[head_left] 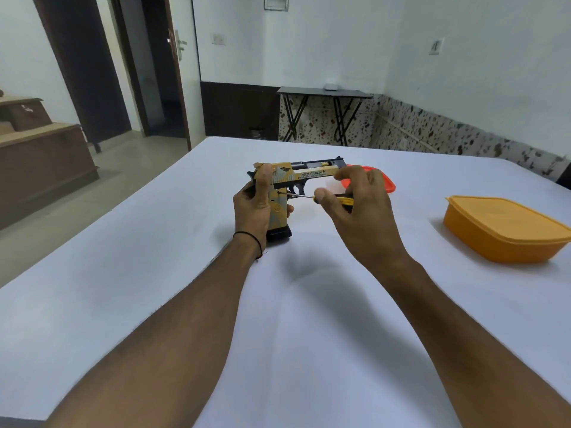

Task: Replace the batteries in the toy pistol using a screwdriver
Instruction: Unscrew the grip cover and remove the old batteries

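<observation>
White table [278, 319], both forearms reach in over it. Left hand [251, 208] is wrapped round the grip of the toy pistol [309, 174] and holds it upright, magazine base on the table top, barrel pointing right. Right hand [361, 211] pinches the yellow-black handle of the screwdriver [309, 196], with the tip on a screw in the side of the grip.

Status, my read: at the screw stage. Grip cover looks in place and no batteries are in sight. Can't tell whether the screw is going out or back in. If out, then left to do: cover off, swap the cells, close up.

Containers: orange box [506, 230] to the right, well apart, lid on, contents hidden. Red tray or lid [386, 183] just behind the right hand is mostly covered, so I can't tell what's in it.
</observation>
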